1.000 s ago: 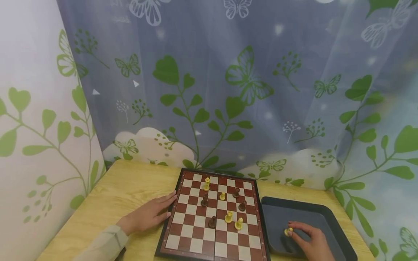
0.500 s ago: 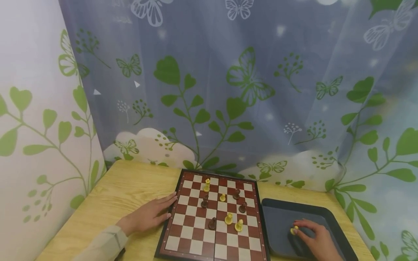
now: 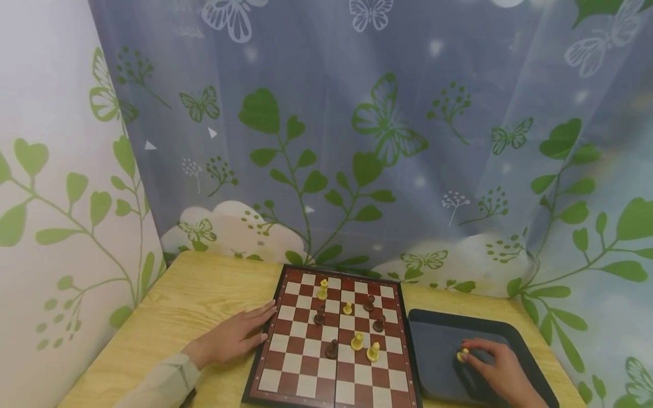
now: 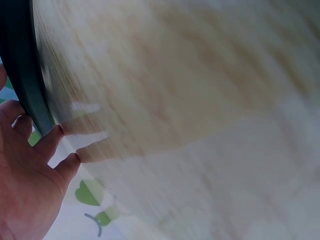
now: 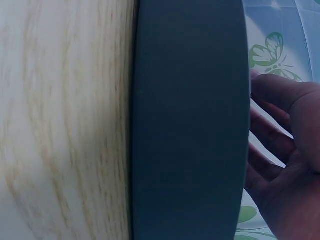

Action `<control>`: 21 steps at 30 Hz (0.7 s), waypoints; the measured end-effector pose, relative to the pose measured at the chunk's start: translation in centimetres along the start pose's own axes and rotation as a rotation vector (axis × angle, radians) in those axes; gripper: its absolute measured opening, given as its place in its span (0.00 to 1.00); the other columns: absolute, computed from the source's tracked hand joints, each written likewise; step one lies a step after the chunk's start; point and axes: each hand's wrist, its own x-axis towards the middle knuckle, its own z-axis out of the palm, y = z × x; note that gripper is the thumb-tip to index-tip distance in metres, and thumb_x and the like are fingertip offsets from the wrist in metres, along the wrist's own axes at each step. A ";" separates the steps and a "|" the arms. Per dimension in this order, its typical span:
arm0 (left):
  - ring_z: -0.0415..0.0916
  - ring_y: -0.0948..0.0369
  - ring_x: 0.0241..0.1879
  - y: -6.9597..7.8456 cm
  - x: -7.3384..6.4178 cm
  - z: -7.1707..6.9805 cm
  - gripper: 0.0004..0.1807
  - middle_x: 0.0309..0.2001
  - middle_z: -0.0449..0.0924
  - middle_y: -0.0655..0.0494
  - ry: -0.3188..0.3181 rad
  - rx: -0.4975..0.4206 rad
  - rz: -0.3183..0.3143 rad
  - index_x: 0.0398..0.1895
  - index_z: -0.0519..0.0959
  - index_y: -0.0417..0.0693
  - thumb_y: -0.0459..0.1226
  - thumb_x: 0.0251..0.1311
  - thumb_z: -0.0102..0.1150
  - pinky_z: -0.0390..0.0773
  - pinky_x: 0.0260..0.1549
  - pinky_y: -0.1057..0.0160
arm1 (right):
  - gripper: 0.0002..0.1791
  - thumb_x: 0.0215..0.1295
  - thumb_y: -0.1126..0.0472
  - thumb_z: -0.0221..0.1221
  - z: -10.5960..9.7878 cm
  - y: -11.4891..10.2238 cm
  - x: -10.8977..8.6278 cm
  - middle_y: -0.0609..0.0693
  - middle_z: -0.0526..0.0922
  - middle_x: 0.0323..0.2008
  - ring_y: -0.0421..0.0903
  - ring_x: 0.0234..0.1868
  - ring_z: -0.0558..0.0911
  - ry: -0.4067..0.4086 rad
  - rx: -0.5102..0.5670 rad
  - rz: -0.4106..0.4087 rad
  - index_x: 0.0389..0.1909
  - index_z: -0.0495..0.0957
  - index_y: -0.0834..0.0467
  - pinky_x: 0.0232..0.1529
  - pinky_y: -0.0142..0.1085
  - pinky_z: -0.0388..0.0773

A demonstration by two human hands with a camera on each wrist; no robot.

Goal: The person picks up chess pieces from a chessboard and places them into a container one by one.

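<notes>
In the head view my right hand (image 3: 495,367) pinches a small yellow chess piece (image 3: 462,355) between thumb and fingertips, over the dark tray (image 3: 428,334). Its exact kind is too small to tell. My left hand (image 3: 229,338) lies on the table with fingers extended, fingertips against the left edge of the chessboard (image 3: 301,384). The left wrist view has those fingers (image 4: 47,142) beside the dark board edge (image 4: 25,60). In the right wrist view the tray's wall (image 5: 190,120) hides the pinched piece and the fingertips of the right hand (image 5: 292,135).
Several yellow and dark brown pieces stand on the board, among them a tall yellow one (image 3: 323,289), a yellow pawn (image 3: 348,307) and a dark one (image 3: 332,349). The tray sits close along the board's right side. Behind the wooden table (image 3: 204,283) hangs a patterned curtain (image 3: 326,170).
My right hand has shifted slightly right and farther back over the tray, with the yellow chess piece still pinched. The left hand and the pieces on the board have stayed in place.
</notes>
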 end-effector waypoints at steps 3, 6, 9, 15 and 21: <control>0.61 0.35 0.73 -0.1 0.0 0.1 0.33 0.80 0.52 0.42 -0.002 0.002 -0.003 0.79 0.57 0.39 0.49 0.80 0.43 0.59 0.67 0.28 | 0.14 0.63 0.54 0.70 -0.1 0.2 0.2 0.58 0.87 0.51 0.61 0.54 0.84 -0.004 -0.009 0.001 0.45 0.88 0.56 0.55 0.56 0.80; 0.60 0.36 0.73 -0.2 0.1 0.1 0.33 0.80 0.52 0.43 -0.002 0.009 -0.006 0.79 0.57 0.40 0.49 0.80 0.42 0.60 0.67 0.29 | 0.14 0.63 0.54 0.70 -0.1 0.3 0.3 0.58 0.87 0.51 0.60 0.53 0.84 -0.009 -0.004 -0.010 0.46 0.88 0.56 0.55 0.56 0.81; 0.61 0.36 0.73 0.0 -0.3 -0.1 0.33 0.79 0.53 0.42 0.012 0.002 -0.004 0.79 0.58 0.38 0.48 0.80 0.43 0.60 0.67 0.29 | 0.14 0.62 0.53 0.70 -0.1 0.2 0.8 0.58 0.87 0.51 0.60 0.53 0.85 -0.018 -0.011 -0.029 0.46 0.88 0.56 0.55 0.55 0.81; 0.61 0.38 0.73 0.2 -0.4 -0.4 0.32 0.79 0.54 0.41 0.020 -0.011 0.013 0.78 0.59 0.37 0.47 0.80 0.45 0.61 0.67 0.29 | 0.15 0.63 0.54 0.70 -0.3 0.7 1.2 0.58 0.88 0.49 0.59 0.51 0.85 -0.042 -0.029 0.007 0.45 0.88 0.59 0.54 0.57 0.81; 0.60 0.37 0.73 0.2 -0.1 -0.4 0.33 0.80 0.53 0.42 -0.004 -0.012 -0.001 0.78 0.58 0.38 0.48 0.79 0.44 0.59 0.67 0.28 | 0.15 0.63 0.52 0.70 -0.6 1.4 1.5 0.56 0.89 0.46 0.58 0.49 0.86 -0.040 -0.057 0.030 0.44 0.88 0.58 0.52 0.56 0.81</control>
